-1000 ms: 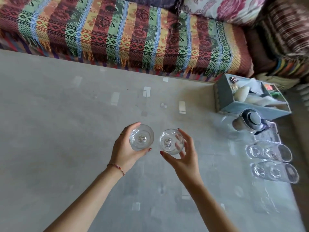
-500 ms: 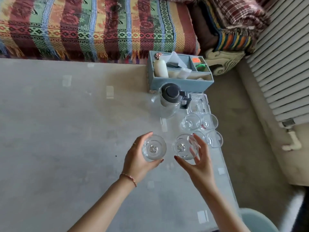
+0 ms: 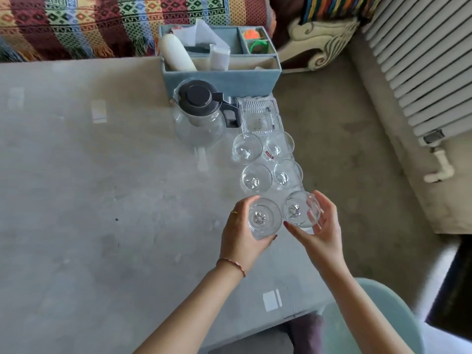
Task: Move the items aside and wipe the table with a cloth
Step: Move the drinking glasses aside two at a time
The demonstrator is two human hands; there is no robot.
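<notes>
Two clear drinking glasses sit side by side near the right edge of the grey glass-topped surface [image 3: 102, 200], the left glass [image 3: 264, 217] grasped by the left hand [image 3: 242, 236], the right glass [image 3: 301, 209] by the right hand [image 3: 323, 231]. Just beyond stand four more clear glasses [image 3: 267, 162], a black-lidded glass jug [image 3: 201, 111] and a blue organiser box [image 3: 221, 80].

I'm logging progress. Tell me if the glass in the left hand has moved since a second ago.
Yes. The glass in the left hand has travelled right, toward the jug and the four standing glasses.
</notes>
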